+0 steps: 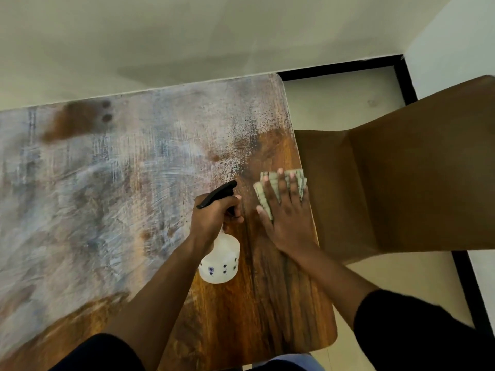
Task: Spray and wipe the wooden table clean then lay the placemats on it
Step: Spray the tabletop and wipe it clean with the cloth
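On the wooden table (112,183), spray bottle (221,259) upright in gripping left hand (214,218), nozzle far-right; right hand (288,212) flat on cloth (261,192).

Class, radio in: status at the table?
Left hand grips spray bottle. Right hand flat on cloth. Table mostly dusty. Nothing blocking.

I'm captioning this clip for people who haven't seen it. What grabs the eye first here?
The wooden table is smeared whitish-grey over its left and far parts, while the near right part shows clean brown grain. Near the right edge, the right hand presses a folded greenish cloth flat, and the left hand grips a white spray bottle with a black trigger.
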